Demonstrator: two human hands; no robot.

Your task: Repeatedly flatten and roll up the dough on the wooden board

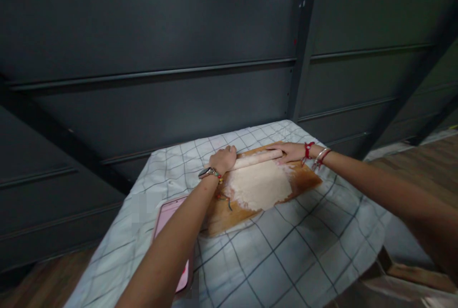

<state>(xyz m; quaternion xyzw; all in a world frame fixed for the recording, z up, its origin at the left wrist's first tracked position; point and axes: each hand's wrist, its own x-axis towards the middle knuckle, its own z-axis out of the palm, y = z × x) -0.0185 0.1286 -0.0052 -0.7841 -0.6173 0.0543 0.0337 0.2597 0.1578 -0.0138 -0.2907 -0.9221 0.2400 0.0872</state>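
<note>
A pale rolling pin (255, 158) lies across the far part of a sheet of rolled dough (263, 185). My left hand (223, 159) is closed over the pin's left end, its fingers curled. At the opposite end, my right hand (286, 151) grips the pin, partly hiding its tip. The dough is flat with ragged edges and rests on a wooden board (218, 222). White flour is smeared on the board around the dough.
Under the board, a white checked cloth (282, 236) covers the table. A pink tablet-like object (184, 277) lies left of the board, partly behind my left forearm. A dark panelled wall (200, 103) stands just beyond the table. Wooden flooring (425, 169) shows at right.
</note>
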